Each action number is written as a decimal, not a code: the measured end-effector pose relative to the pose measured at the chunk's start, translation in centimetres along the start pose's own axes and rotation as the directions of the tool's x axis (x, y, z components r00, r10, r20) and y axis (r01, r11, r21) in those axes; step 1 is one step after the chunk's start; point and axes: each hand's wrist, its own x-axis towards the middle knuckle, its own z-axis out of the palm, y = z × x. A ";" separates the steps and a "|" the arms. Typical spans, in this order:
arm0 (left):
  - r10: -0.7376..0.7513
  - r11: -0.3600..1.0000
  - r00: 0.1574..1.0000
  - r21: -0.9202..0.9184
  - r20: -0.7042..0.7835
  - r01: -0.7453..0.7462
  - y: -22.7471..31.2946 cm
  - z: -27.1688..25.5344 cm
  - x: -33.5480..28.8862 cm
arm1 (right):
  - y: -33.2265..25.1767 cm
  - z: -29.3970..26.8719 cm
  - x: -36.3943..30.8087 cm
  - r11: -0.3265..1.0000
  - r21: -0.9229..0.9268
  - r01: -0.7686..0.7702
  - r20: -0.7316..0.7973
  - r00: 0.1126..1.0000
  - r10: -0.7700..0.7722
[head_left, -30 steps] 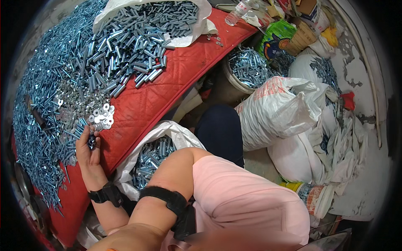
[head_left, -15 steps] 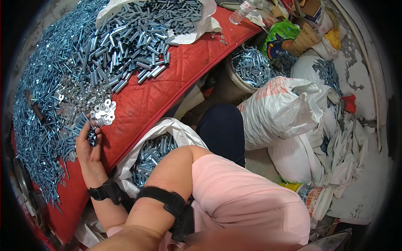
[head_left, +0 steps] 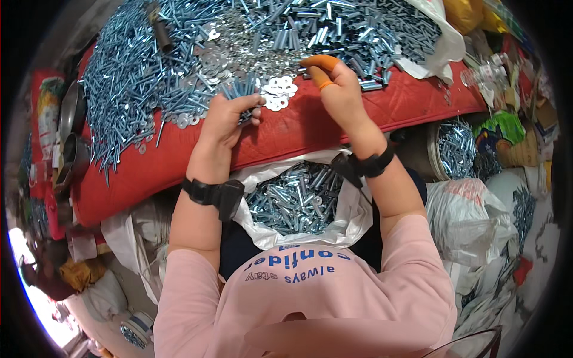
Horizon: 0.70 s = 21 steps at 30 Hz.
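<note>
A bunch of blue-silver bolts [head_left: 242, 89] is gripped in my left hand [head_left: 225, 116], their shanks sticking up past the fingers. Right beside it lies a cluster of flat washers [head_left: 278, 94] on the red quilted cover. My right hand [head_left: 345, 98] wears orange finger covers [head_left: 322, 62] on thumb and forefinger. Those two fingers are curled toward each other at the edge of a heap of small metal pieces [head_left: 268, 45]; whatever is between them is too small to make out. Metal sleeves [head_left: 340, 36] are piled just beyond that hand.
Loose bolts [head_left: 131, 83] cover the left of the red quilted surface [head_left: 179, 164]. An open white sack [head_left: 352, 221] of metal parts sits at my lap. To the right stand a bucket of parts [head_left: 439, 149] and a white woven bag [head_left: 462, 209]. A dark tube [head_left: 161, 36] lies among the bolts.
My view has swung left. My right forearm was bent back toward me with its hand out of sight; now that hand is over the small parts. My left hand still holds the bolts.
</note>
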 end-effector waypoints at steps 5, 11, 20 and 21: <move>-0.007 0.999 0.999 0.040 -0.039 0.008 -0.5 0.1 0.5 | 1.1 2.0 0.9 0.836 -0.521 0.175 0.176 0.980 -0.095; 0.018 0.993 0.999 0.114 -0.049 -0.012 -0.7 0.7 0.9 | 1.7 3.1 0.6 0.735 -0.645 0.208 0.193 0.975 -0.107; -0.010 0.995 1.000 0.101 -0.018 0.011 -0.9 1.4 0.8 | 1.3 2.4 0.5 0.972 0.080 -0.221 0.102 0.972 0.212; -0.010 0.995 1.000 0.100 -0.016 0.012 -0.9 1.4 0.8 | 1.0 2.5 0.3 0.949 0.182 -0.258 0.184 0.957 0.225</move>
